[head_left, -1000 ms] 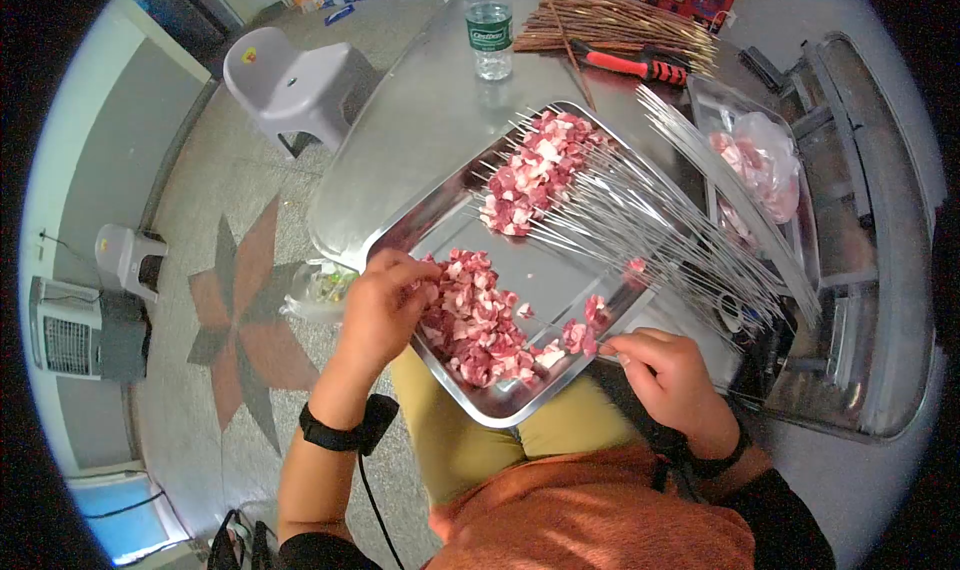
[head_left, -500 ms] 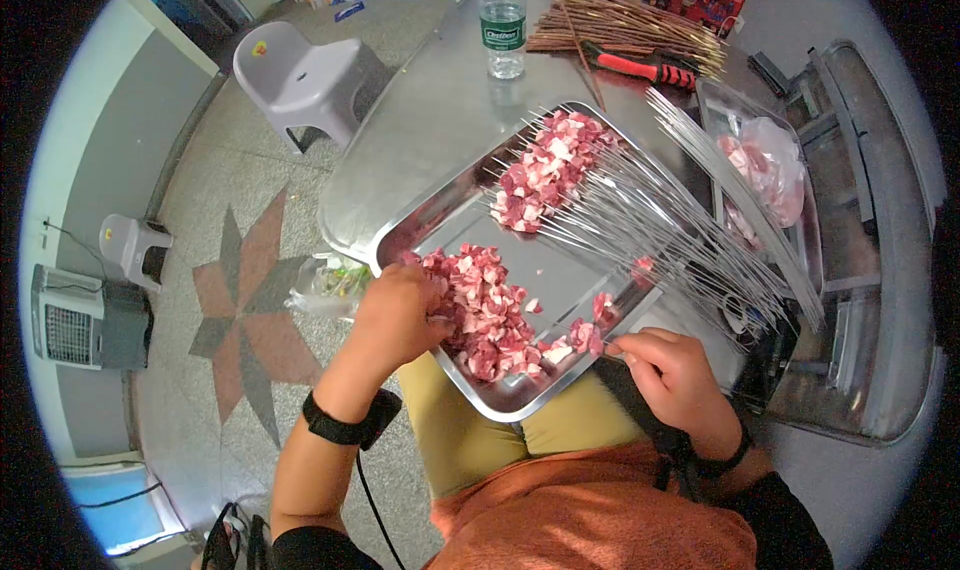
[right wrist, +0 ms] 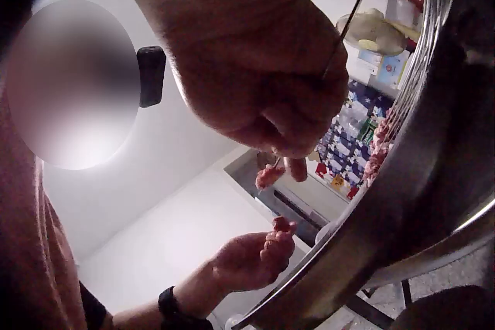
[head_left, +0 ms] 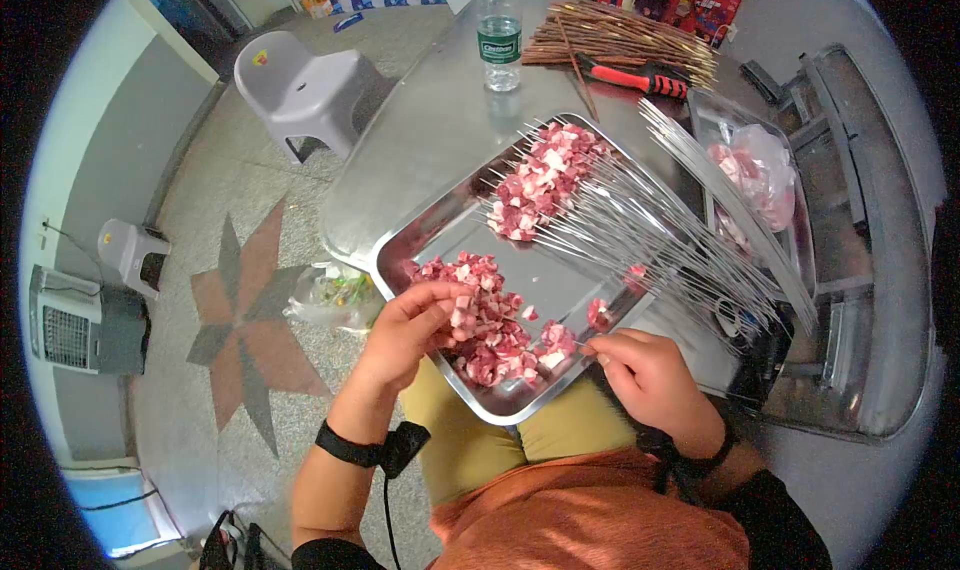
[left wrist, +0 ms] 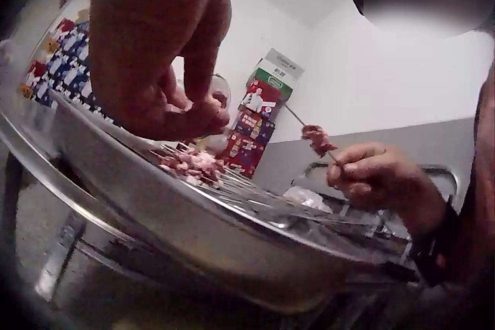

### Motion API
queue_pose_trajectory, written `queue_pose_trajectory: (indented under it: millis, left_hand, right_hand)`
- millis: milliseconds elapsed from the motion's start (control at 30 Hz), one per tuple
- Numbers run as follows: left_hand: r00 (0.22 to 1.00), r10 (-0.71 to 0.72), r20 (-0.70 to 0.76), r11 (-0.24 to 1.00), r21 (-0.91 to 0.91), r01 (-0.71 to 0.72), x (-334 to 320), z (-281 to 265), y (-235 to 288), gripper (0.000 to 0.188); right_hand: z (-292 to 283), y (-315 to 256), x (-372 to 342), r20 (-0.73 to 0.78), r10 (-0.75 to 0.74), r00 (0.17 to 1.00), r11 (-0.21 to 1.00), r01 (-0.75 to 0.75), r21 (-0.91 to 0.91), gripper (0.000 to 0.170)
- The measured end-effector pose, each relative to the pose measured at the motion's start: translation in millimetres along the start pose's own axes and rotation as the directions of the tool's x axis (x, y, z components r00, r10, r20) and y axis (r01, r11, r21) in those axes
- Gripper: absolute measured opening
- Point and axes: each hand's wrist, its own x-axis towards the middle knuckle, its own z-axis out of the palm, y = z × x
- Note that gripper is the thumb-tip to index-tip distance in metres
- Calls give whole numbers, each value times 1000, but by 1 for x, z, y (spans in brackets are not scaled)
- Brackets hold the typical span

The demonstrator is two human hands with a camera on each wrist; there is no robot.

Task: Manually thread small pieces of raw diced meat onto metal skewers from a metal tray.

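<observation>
My left hand [head_left: 398, 342] pinches a small chunk of raw meat [right wrist: 283, 225] between thumb and fingers, above the near left part of a steel tray [head_left: 430, 210]. Below it lies a heap of loose meat chunks [head_left: 495, 360]. At the tray's near right side, my right hand [head_left: 652, 375] grips a thin metal skewer [left wrist: 292, 112]. A few meat chunks [left wrist: 315, 138] are threaded on that skewer, and its tip end points toward my left hand. Loaded meat skewers [head_left: 545, 180] lie side by side in the tray's far part, their bare rods [head_left: 650, 220] reaching over the right rim.
A bundle of bare metal skewers [head_left: 735, 200] lies right of the tray, beside a second tray holding bagged meat [head_left: 765, 175]. Farther back are a water bottle [head_left: 499, 50], brown sticks [head_left: 620, 45] and a red-handled tool [head_left: 635, 76]. A grey plastic chair [head_left: 305, 90] stands left.
My left hand reached into the loose meat, then rose and moved right with a chunk between its fingers. The right hand has shifted slightly left, still gripping the skewer.
</observation>
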Motion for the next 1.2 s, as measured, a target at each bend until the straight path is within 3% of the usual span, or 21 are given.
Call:
queue_pose_trajectory:
  millis: [133, 400, 567, 667, 967, 1067, 1200]
  left_hand:
    - [1000, -30, 5, 974, -226, 31, -1, 12, -8, 21]
    - [996, -9, -90, 993, -118, -2, -8, 36, -18, 20]
    - [999, -19, -31, 878, -479, 2, -9, 42, -18, 15]
    - [995, 10, -100, 838, -541, -63, -10, 47, -18, 15]
    - [973, 108, -201, 763, -611, -211, 2, 59, -27, 19]
    - [956, 66, -285, 791, -569, -224, -2, 68, -22, 22]
    - [969, 91, -231, 775, -594, -214, -3, 64, -26, 25]
  right_hand:
    - [6, -5, 4, 20, -9, 1000, 996, 11, -84, 19]
    - [17, 2, 12, -11, -20, 1000, 970, 16, -241, 21]
    - [13, -7, 10, -48, -36, 998, 966, 22, -258, 23]
    - [10, -14, 4, -7, 6, 1000, 971, -7, -238, 27]
    - [24, -5, -3, -36, -29, 999, 990, 24, -139, 30]
    - [25, -6, -4, -33, -5, 999, 988, 0, -154, 28]
    - [23, -9, -2, -31, -11, 999, 986, 6, -166, 26]
